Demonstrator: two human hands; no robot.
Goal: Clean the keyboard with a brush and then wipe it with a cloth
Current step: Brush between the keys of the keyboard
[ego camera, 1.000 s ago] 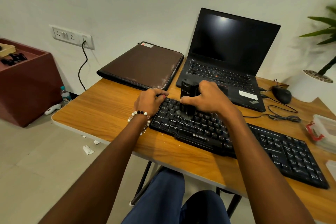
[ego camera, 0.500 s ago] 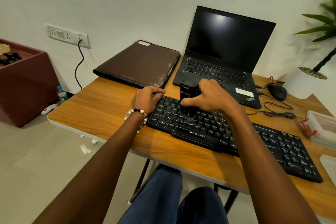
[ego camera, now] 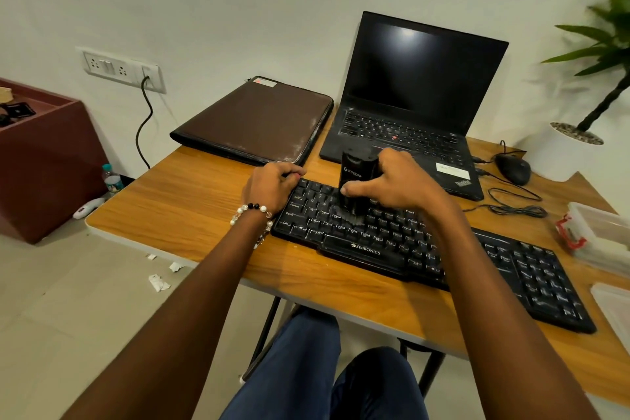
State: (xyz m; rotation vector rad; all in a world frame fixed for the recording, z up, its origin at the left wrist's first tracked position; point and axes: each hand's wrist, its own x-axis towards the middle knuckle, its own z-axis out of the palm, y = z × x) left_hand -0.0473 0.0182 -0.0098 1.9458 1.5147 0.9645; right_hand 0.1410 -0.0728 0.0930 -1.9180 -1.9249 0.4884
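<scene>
A black keyboard (ego camera: 426, 249) with white legends and "ZEBRONICS" on its front edge lies flat on the wooden table (ego camera: 191, 208), skewed so its left end sits nearer the open laptop (ego camera: 409, 106) than its right end. A black cylindrical brush (ego camera: 354, 181) stands upright on the keys at its left part, bristles down and blurred, just in front of the laptop

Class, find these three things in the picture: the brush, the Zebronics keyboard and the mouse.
brush (ego camera: 354, 177), head view, on its black handle.
keyboard (ego camera: 366, 248), head view, on its front edge by the logo.
mouse (ego camera: 513, 169), head view, on its top shell.
</scene>
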